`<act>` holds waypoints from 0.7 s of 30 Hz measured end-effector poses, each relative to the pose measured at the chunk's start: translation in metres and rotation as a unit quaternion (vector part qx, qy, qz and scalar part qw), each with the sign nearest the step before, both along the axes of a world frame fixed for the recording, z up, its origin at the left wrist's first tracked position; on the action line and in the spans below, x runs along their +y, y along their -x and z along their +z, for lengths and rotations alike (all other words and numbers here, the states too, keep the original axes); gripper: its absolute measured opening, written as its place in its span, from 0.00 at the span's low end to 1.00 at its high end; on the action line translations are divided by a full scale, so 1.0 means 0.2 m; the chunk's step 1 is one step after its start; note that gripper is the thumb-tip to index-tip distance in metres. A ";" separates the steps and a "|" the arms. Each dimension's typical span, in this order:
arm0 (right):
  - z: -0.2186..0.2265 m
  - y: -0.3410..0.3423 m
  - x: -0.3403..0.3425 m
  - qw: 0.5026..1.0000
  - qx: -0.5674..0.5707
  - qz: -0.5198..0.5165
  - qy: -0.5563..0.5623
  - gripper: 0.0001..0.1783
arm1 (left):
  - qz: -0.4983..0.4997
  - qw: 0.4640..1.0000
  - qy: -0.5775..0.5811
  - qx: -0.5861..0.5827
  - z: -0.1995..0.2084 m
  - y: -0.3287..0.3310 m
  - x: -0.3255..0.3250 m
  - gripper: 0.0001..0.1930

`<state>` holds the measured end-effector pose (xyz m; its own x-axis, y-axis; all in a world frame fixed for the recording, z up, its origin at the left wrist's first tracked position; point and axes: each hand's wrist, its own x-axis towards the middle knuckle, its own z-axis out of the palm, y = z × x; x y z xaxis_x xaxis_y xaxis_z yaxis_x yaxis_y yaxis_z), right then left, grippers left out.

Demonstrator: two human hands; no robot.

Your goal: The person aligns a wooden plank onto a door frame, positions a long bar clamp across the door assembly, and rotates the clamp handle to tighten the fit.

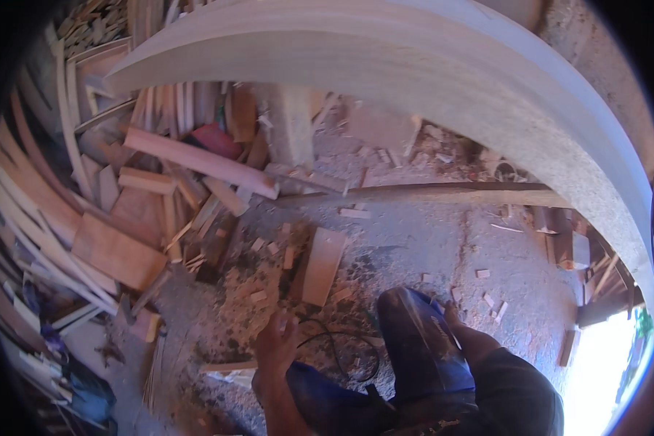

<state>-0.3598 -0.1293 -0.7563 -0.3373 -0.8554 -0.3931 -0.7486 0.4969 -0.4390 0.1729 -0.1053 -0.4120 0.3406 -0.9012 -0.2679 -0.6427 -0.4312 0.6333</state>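
Observation:
My left hand [275,336] hangs low, in front of my left side, over the floor. Its fingers look curled under, and whatever may be inside them is hidden. A thin dark cable [332,340] loops close beside it, and a pale wood piece [229,368] lies by the wrist. Just beyond the fingertips is a flat wooden board piece [323,267] on the floor. My right hand [452,314] is beyond the right side of my blue-trousered knee [414,312], which hides most of its fingers.
A large curved timber [443,54] sweeps across the top and right side. Stacked planks and offcuts [123,261] crowd the left. A long beam [443,195] lies across the floor, with a wooden post [292,127] behind it. Wood chips [483,274] and sawdust are scattered about; bright light enters lower right.

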 end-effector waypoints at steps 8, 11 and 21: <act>0.08 0.37 -0.16 0.916 0.158 0.241 0.281 0.32 | -0.002 0.989 0.096 0.116 -0.16 0.06 -0.19 0.23; 0.61 -0.40 -0.36 0.935 -0.058 0.260 0.234 0.28 | 0.021 0.976 0.160 0.148 -0.32 0.08 -0.22 0.22; 1.62 -1.33 -0.38 0.894 -0.412 0.174 -0.019 0.22 | -0.101 0.845 0.171 0.498 -0.36 0.63 -0.29 0.24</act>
<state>-0.0943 -0.2061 -0.4320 0.3639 -0.8331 -0.4165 -0.2910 0.3230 -0.9005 0.0469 -0.1625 -0.4834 -0.0694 -0.9966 -0.0442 0.2423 -0.0598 0.9684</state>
